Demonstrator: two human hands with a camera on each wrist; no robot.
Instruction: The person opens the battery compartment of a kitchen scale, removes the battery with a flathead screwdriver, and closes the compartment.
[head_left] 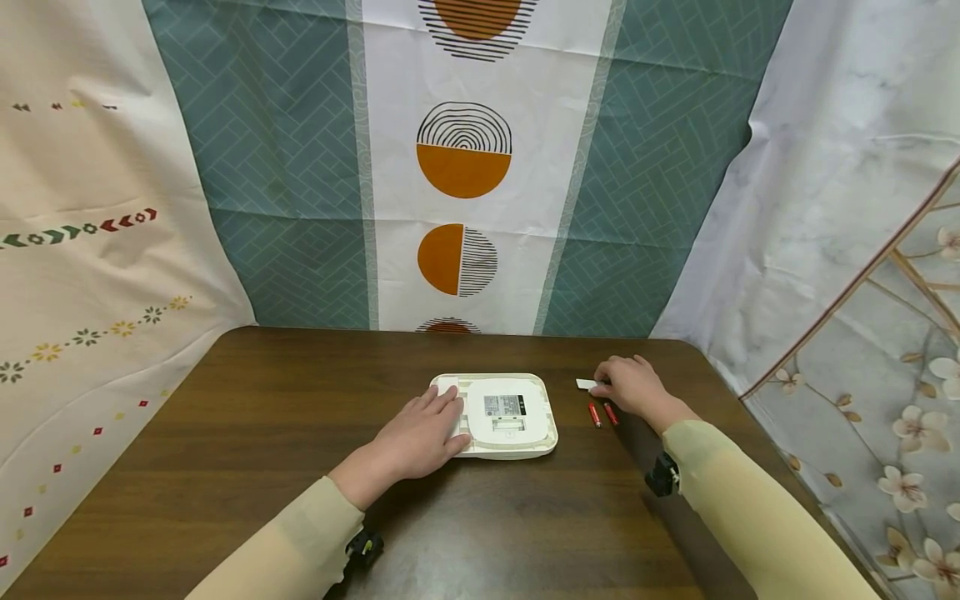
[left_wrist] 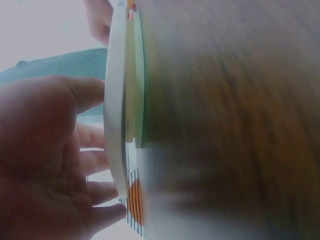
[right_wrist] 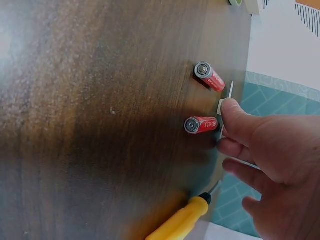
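Note:
An upside-down white device (head_left: 517, 435) with rounded corners lies on the table, a printed label (head_left: 504, 406) and a small open battery compartment (head_left: 508, 425) at its middle. My left hand (head_left: 420, 433) rests on its left side, fingers extended over the edge; the left wrist view shows the fingers along the device's rim (left_wrist: 115, 100). To the right, my right hand (head_left: 633, 387) pinches a small white battery cover (head_left: 585, 384) between thumb and fingers, low over the table. Two red AA-type batteries (head_left: 595, 415) lie side by side just in front of that hand.
A screwdriver (right_wrist: 181, 219) with a yellow handle lies near the batteries in the right wrist view; in the head view the right arm hides it. The brown wooden table (head_left: 300, 433) ends at a patterned curtain (head_left: 465, 267) behind and cloths at both sides.

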